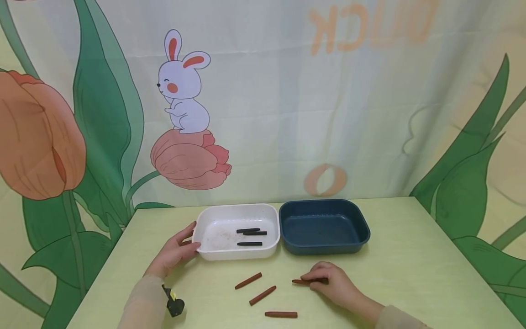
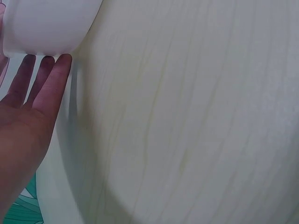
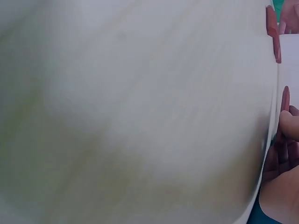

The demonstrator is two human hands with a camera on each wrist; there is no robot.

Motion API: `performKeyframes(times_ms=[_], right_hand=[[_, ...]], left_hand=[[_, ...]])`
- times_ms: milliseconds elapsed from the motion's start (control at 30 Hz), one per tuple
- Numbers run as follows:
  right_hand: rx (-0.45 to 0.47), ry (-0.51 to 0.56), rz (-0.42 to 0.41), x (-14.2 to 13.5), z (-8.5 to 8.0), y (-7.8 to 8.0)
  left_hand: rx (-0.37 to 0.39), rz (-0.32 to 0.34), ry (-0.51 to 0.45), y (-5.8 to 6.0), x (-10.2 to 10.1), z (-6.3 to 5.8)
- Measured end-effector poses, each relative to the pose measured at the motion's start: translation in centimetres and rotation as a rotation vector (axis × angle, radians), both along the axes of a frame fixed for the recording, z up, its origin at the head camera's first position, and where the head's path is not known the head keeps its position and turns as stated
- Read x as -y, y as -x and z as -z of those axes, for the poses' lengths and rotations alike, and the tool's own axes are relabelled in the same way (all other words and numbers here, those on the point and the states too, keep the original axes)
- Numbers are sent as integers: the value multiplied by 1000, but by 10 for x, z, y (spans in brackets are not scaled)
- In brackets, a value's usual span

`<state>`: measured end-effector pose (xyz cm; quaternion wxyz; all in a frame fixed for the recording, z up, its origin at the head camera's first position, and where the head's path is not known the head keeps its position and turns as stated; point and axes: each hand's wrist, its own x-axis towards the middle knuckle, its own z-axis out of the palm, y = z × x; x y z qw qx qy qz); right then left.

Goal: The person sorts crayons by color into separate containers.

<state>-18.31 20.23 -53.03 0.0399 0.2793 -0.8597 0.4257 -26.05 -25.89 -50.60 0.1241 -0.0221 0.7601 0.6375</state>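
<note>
My left hand is at the left end of a white tray. In the left wrist view its straight fingers touch the tray's outer wall. Inside the tray lie three black crayons, two of them crossing. My right hand pinches a reddish-brown crayon just above or on the table, its tapered end pointing left; the grip hides part of it. Three more reddish-brown crayons lie on the table in front of the trays. At the right edge of the right wrist view, the held crayon shows beside the thumb.
A dark blue tray stands directly right of the white one. Both sit near the back edge of the pale table, before a printed curtain. A small black object is beside the left forearm.
</note>
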Motion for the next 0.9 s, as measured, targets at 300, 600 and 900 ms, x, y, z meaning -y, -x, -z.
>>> performKeyframes(times_ms=[300,600,900], right_hand=[[26,44,30,0,-19,5],[-30,62,54,-2,-46,13],[-67,94,122,-6,-72,25]], left_hand=[[8,-2,8,0,0,0],[8,8,2,-1,0,-2],[12,12,-2,-1,0,-3]])
